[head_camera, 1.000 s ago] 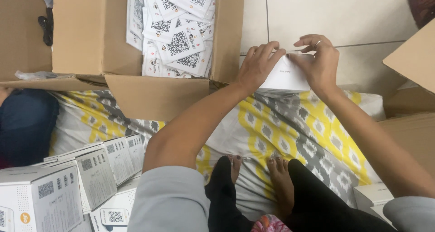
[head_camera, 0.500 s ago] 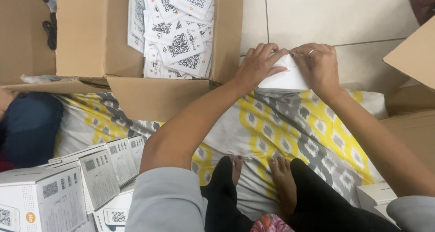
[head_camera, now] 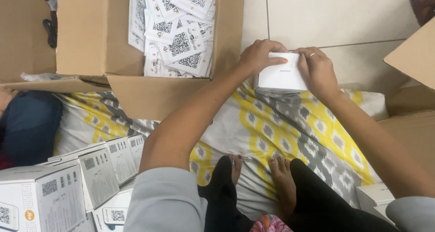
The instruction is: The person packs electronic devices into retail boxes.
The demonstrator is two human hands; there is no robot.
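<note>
White small box (head_camera: 280,76), probably light stiff card best gripped by its side edges, sat just right of the cardboard carton (head_camera: 136,42), clasped by left hand (head_camera: 258,56) and right hand (head_camera: 317,71).

Cardboard box (head_camera: 136,94) of leaflets (head_camera: 176,28), stacked white cartons (head_camera: 86,177), patterned cloth (head_camera: 281,128)
</note>
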